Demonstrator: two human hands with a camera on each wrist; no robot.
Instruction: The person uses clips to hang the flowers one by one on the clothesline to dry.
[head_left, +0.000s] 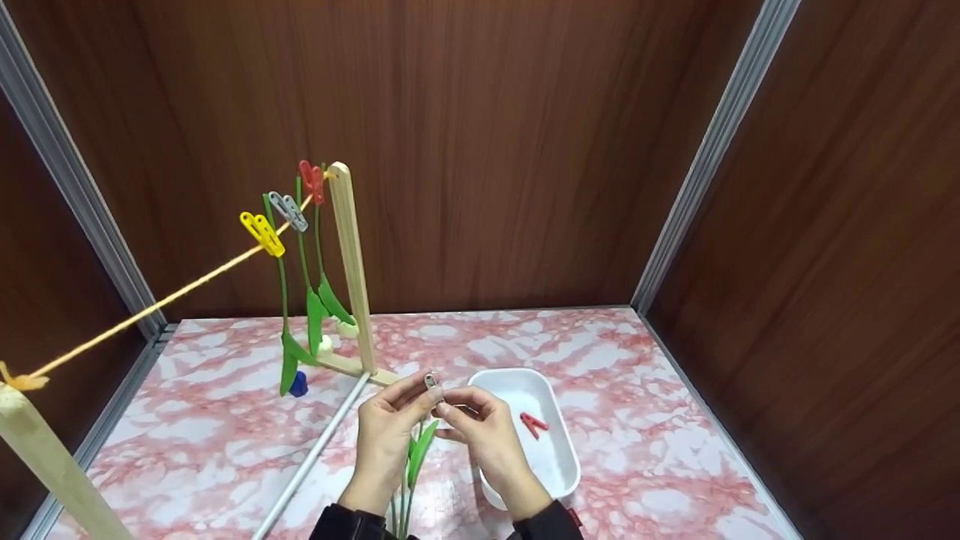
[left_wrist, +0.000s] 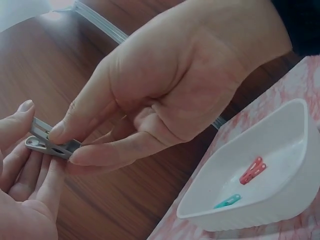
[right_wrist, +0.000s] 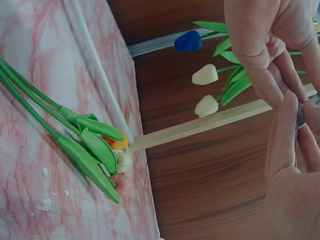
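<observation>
A grey clothespin [head_left: 430, 381] is held up between both hands above the table. My left hand [head_left: 384, 429] pinches it between thumb and fingers. My right hand [head_left: 489, 431] grips its other end. In the left wrist view the grey clothespin [left_wrist: 52, 142] lies across the fingertips of both hands, thumbs on top. Artificial tulips with green leaves [head_left: 421, 450] lie below the hands; the right wrist view shows an orange head [right_wrist: 118, 141], a white head [right_wrist: 124, 161] and a pink head [right_wrist: 123, 185].
A yellow cord [head_left: 180, 289] carries three hanging tulips, clipped by yellow [head_left: 262, 234], grey [head_left: 289, 211] and red [head_left: 311, 182] clothespins. It runs between wooden posts [head_left: 352, 262]. A white tray [head_left: 566, 457] holds a red clothespin [head_left: 533, 425] and a green one [left_wrist: 228, 201].
</observation>
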